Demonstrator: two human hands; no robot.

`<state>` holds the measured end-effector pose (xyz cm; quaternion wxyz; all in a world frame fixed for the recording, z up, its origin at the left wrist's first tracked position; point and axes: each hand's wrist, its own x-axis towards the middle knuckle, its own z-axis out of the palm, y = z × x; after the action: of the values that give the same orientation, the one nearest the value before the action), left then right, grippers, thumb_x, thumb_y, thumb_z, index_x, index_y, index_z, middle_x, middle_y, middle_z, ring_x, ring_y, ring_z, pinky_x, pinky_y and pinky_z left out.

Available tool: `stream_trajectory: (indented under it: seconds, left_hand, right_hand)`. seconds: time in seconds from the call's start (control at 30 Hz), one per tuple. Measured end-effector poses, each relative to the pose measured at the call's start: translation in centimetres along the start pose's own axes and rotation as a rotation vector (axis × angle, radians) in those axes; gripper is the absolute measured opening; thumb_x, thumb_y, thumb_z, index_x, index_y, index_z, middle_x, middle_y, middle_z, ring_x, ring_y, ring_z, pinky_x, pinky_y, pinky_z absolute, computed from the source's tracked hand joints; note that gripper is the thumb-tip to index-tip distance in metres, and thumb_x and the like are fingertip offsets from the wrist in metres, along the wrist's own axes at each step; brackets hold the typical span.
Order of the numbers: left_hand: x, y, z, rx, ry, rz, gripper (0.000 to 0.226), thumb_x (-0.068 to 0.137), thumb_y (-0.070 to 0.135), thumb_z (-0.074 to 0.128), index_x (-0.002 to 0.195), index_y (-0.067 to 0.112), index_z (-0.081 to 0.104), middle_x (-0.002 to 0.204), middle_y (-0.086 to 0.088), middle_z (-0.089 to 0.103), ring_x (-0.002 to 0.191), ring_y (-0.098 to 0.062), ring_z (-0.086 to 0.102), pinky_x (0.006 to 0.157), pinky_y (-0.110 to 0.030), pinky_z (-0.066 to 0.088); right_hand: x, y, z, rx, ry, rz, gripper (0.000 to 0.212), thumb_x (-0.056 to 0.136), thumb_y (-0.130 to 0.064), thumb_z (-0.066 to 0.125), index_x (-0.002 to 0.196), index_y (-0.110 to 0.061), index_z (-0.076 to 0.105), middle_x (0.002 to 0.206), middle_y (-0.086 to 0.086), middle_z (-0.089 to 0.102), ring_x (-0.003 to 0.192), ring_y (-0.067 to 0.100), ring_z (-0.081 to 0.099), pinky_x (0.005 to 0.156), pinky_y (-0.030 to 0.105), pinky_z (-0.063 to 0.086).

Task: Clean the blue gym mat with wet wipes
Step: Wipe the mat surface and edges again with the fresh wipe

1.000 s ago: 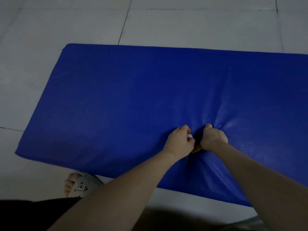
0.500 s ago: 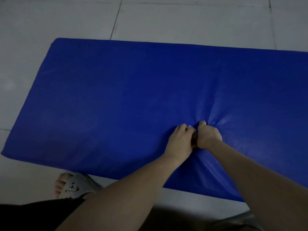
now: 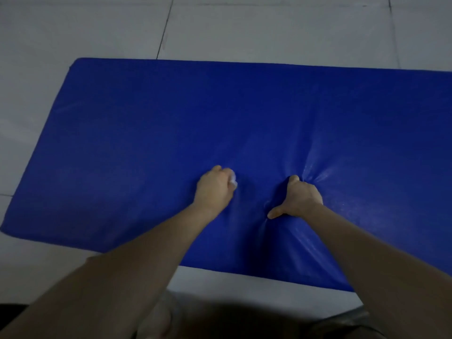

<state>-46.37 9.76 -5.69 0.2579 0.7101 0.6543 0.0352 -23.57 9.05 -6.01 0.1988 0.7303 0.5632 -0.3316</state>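
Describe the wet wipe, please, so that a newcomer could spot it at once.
A blue gym mat lies across the tiled floor. On it the left hand grips a crumpled wet wipe. It is the only white scrap on the mat; the right hand shows none.

mat point(image 3: 146, 143) right end cut off, wipe point(image 3: 233, 180) mostly hidden in left hand point(image 3: 215, 189)

Pale tiled floor point(image 3: 269, 33), dimly lit. Thin dark grout lines point(image 3: 165, 28) across the far side. Blurred dark cloth point(image 3: 342, 324) at the near edge.
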Motion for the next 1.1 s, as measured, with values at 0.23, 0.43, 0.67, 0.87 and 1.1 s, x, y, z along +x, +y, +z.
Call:
stream_trajectory:
  seconds: [0.23,0.43,0.67,0.87,1.1]
  left_hand:
    - [-2.2,8.4,5.4,-0.151,-0.18,0.257,0.016,0.099,0.024,0.054,0.097,0.012,0.064,0.095,-0.002,0.055,0.085,-0.024,0.056,0.077,-0.04,0.049]
    - [-2.4,5.2,4.6,0.081,-0.173,0.388,0.023,0.104,0.026,0.05,0.093,0.011,0.065,0.09,-0.005,0.056,0.079,-0.026,0.058,0.07,-0.043,0.052]
    - [-3.1,-6.1,-0.3,0.187,-0.047,0.085,0.028,0.104,0.031,0.049,0.123,0.019,0.066,0.117,-0.003,0.062,0.101,-0.025,0.063,0.084,-0.04,0.053]
    - [-3.6,-5.7,-1.8,0.063,0.064,-0.268,0.024,0.101,0.021,0.048,0.088,0.006,0.061,0.086,-0.012,0.063,0.077,-0.031,0.062,0.061,-0.034,0.043]
    - [-5.0,7.6,5.5,-0.097,-0.105,0.105,0.013,0.099,0.021,0.05,0.102,0.015,0.062,0.104,-0.009,0.061,0.093,-0.028,0.06,0.08,-0.042,0.049]
  right_hand:
    - [-0.9,1.6,0.6,0.01,0.058,-0.142,0.059,0.081,-0.04,0.074,0.112,-0.012,0.032,0.108,0.013,0.05,0.106,0.034,0.06,0.079,0.036,0.045]
    - [-3.9,0.1,2.1,-0.208,-0.036,-0.109,0.117,0.044,-0.076,0.084,0.131,-0.016,0.032,0.128,0.008,0.028,0.118,0.028,0.046,0.09,0.041,0.051]
    - [-3.2,-0.3,1.0,-0.246,-0.074,-0.078,0.133,0.035,-0.083,0.082,0.139,-0.015,0.034,0.132,0.01,0.029,0.116,0.029,0.053,0.084,0.041,0.053]
    - [-3.2,-0.3,0.8,-0.26,-0.071,-0.092,0.129,0.034,-0.082,0.083,0.134,-0.014,0.038,0.129,0.01,0.034,0.11,0.027,0.056,0.078,0.039,0.053]
    - [-2.9,-0.2,0.9,-0.234,-0.032,-0.105,0.107,0.051,-0.072,0.084,0.128,-0.012,0.04,0.123,0.01,0.035,0.107,0.027,0.057,0.082,0.037,0.055]
